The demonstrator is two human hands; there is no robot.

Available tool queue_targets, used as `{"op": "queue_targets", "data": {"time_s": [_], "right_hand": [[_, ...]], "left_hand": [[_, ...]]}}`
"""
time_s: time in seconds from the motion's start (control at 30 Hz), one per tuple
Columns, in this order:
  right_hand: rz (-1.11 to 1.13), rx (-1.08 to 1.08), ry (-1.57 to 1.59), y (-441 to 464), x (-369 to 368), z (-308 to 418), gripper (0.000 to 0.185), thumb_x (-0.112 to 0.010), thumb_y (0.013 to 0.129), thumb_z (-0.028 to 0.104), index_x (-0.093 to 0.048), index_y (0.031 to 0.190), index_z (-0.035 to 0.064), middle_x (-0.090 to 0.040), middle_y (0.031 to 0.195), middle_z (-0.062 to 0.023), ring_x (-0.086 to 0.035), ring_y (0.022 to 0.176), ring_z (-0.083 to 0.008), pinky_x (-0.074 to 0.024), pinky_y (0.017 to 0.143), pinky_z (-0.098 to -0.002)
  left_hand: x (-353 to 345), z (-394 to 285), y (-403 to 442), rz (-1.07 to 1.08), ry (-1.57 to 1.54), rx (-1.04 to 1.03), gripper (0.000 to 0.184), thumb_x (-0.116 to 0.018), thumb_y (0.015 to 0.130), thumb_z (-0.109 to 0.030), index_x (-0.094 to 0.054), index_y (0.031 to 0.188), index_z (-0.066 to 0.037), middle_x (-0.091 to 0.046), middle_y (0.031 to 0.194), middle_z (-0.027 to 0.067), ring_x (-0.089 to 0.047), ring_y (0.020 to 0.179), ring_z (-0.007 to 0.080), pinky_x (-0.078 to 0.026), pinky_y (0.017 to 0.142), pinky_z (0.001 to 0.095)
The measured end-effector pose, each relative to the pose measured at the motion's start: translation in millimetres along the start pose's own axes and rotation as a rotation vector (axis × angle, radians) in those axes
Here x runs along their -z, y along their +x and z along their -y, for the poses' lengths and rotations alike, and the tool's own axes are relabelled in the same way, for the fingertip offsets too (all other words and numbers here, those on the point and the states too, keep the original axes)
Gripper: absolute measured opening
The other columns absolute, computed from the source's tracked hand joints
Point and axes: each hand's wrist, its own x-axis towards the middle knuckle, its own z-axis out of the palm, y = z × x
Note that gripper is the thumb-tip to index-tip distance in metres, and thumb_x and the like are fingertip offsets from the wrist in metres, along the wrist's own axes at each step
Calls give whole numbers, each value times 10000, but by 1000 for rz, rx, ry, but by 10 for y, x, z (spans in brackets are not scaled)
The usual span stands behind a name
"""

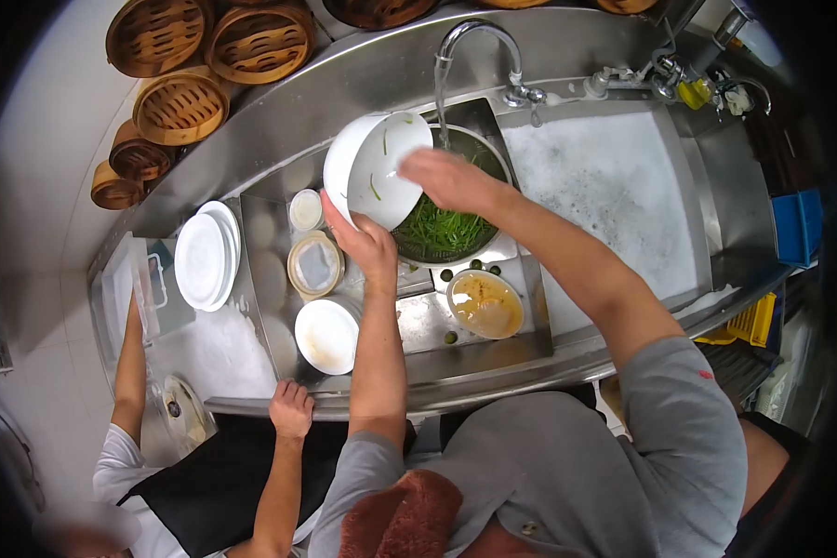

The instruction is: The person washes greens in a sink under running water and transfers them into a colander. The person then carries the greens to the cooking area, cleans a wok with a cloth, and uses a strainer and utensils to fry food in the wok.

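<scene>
A white bowl, tipped on its side with a few green strands stuck inside, is gripped at its lower rim by my left hand. My right hand is at the bowl's right rim; its fingers are smeared by motion. Below and to the right of the bowl stands a round metal pot holding green leafy strands in water, partly hidden by the bowl and my right arm. Water runs into it from the curved faucet.
Foamy water fills the right basin. Front of the pot sits a bowl of yellowish liquid. Stacked white plates and small dishes stand left. A co-worker's hand rests on the sink edge. Bamboo steamers line the back.
</scene>
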Motion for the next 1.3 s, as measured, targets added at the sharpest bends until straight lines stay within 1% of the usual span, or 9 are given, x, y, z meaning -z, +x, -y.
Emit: {"op": "queue_targets", "data": {"time_s": [0.2, 0.4, 0.47, 0.6, 0.67, 0.8, 1.07, 1.17, 1.3], "right_hand": [[-345, -305, 164, 277, -493, 127, 317, -557, 780, -5, -562, 1097, -25, -564, 1050, -194, -533, 1019, -368, -441, 906, -431], [-43, -82, 1, 140, -448, 168, 194, -643, 707, -3, -648, 901, 8, -611, 931, -137, -592, 904, -302, -489, 821, -359], [-410, -125, -61, 295, -260, 201, 119, -630, 679, 36, -651, 794, 13, -604, 857, -101, -589, 866, -294, -486, 791, -388], [-366, -2, 72, 287, -412, 250, 115, -608, 677, 64, -646, 770, 7, -604, 869, -108, -585, 863, -278, -481, 792, -384], [60, 9, -270, 194, -316, 150, 162, -590, 685, 82, -642, 821, 10, -598, 913, -134, -577, 857, -267, -464, 807, -363], [-445, -125, -551, 524, -22, 146, 167, -581, 699, 98, -640, 823, 2, -574, 909, -138, -546, 917, -268, -433, 817, -350], [-270, -360, -110, 88, -605, 523, 187, -601, 701, 99, -605, 849, -15, -550, 904, -117, -527, 901, -265, -459, 820, -344], [-55, -51, -73, -289, -424, 408, 60, -578, 716, 64, -594, 762, 30, -534, 870, -92, -537, 875, -243, -501, 756, -332], [650, 163, -204, -784, -38, 69, 77, -584, 720, 55, -658, 729, 37, -615, 899, -101, -616, 928, -241, -546, 720, -337]], "left_hand": [[-101, -76, -13, -58, -7, 32, 523, -393, 861, 54, -328, 1380, 59, -461, 1279, 288, -477, 1151, 418, -352, 1000, 451], [24, -68, -24, -21, -14, 23, 518, -382, 859, 52, -339, 1376, 55, -461, 1275, 295, -479, 1143, 421, -360, 984, 462], [20, -82, -53, -19, 4, 5, 521, -389, 854, 54, -342, 1373, 56, -461, 1271, 297, -478, 1144, 425, -358, 986, 463], [7, -164, 19, -6, -9, -9, 541, -410, 831, 73, -346, 1369, 56, -462, 1266, 301, -472, 1147, 438, -353, 992, 468], [1, -132, 33, -17, 0, -29, 550, -407, 822, 83, -347, 1369, 55, -462, 1266, 301, -474, 1145, 439, -356, 989, 469], [22, -168, 64, 20, 74, -78, 506, -378, 869, 60, -337, 1372, 59, -475, 1261, 279, -493, 1135, 409, -373, 971, 436], [-30, -45, 15, -13, 28, -34, 536, -416, 827, 70, -361, 1360, 59, -470, 1257, 304, -484, 1128, 451, -379, 966, 469], [-19, 34, -63, 6, 29, -23, 529, -412, 826, 63, -370, 1353, 62, -472, 1255, 302, -482, 1132, 453, -370, 979, 464], [157, 96, -6, -6, 123, -12, 512, -387, 854, 39, -357, 1365, 49, -485, 1244, 289, -510, 1126, 405, -388, 962, 424]]}}
